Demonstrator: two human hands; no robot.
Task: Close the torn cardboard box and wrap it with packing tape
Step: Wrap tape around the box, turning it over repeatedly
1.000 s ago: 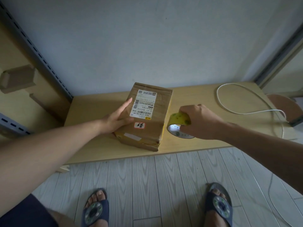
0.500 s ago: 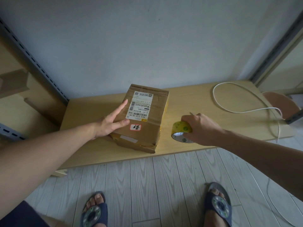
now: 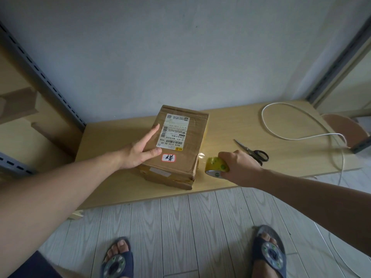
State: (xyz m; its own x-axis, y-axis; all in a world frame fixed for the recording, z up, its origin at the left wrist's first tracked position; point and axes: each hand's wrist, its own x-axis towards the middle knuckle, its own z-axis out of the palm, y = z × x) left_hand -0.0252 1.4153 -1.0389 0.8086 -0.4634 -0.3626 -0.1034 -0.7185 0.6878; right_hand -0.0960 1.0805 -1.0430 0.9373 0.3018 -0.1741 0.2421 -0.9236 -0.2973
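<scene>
A brown cardboard box [image 3: 181, 155] with a white shipping label and a small red-edged sticker lies closed on the low wooden table [image 3: 112, 177]. Its near end looks torn and crumpled. My left hand [image 3: 140, 151] presses flat on the box's left side, fingers straight. To the right of the box, my right hand [image 3: 239, 167] grips a yellowish roll of packing tape [image 3: 215, 167]. A shiny clear strip of tape [image 3: 201, 156] stretches from the roll to the box's right edge.
Black-handled scissors [image 3: 252, 152] lie on the table just behind my right hand. A white cable [image 3: 281, 135] loops across the table's right part. Metal shelf uprights stand at the left and right. My feet in slippers stand on the grey plank floor below the table edge.
My right hand has drawn the tape roll away from the box toward the right, stretching a strip. The scissors have come into view behind it. My left hand stays on the box.
</scene>
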